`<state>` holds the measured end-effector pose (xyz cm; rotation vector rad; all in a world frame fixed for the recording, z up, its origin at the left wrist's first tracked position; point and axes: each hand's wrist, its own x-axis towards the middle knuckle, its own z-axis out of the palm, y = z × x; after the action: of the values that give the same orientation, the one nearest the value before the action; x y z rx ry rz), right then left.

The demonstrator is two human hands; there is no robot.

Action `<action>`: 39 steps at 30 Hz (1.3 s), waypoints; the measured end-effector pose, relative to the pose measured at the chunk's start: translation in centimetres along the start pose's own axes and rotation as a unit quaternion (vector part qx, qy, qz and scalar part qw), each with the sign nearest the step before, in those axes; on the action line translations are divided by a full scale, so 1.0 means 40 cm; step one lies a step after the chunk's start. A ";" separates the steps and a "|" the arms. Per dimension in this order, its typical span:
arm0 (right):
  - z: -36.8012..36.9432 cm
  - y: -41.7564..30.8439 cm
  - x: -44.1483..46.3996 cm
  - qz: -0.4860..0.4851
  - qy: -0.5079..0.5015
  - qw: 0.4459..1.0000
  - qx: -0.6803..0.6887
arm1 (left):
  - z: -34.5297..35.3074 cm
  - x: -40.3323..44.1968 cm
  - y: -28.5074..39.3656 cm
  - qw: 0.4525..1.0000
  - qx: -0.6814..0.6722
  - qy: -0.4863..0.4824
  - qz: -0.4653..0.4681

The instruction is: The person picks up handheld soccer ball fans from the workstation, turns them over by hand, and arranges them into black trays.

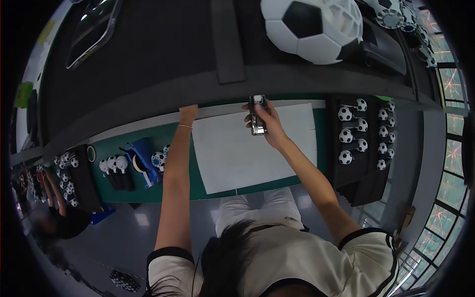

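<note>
My right hand [268, 121] is closed around a small dark device with shiny, clear-looking ends [258, 115], my thumb lying along its face. I hold it over the far part of a white sheet [237, 158] on the green work table [199, 179]. My left hand [188, 113] reaches to the table's far edge, left of the sheet. Its fingers disappear behind the dark shelf edge, so their grip is hidden.
A dark shelf [148, 64] spans the far side, with a large football-patterned object [311, 29] above. Small football-headed items stand in a black rack [354, 171] on the right. A blue tape dispenser [141, 161] sits left. Another person [64, 218] works farther left.
</note>
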<state>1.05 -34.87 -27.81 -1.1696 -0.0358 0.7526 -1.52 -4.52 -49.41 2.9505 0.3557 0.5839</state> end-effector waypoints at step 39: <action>-0.607 -0.378 -0.796 -0.101 -0.068 0.948 0.294 | -0.839 -0.213 1.433 0.374 -0.887 -0.198 -0.185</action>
<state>-5.67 -74.89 -14.20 -0.5346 -0.0427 0.6007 -10.34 -59.85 -12.75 0.6724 0.0862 -0.0554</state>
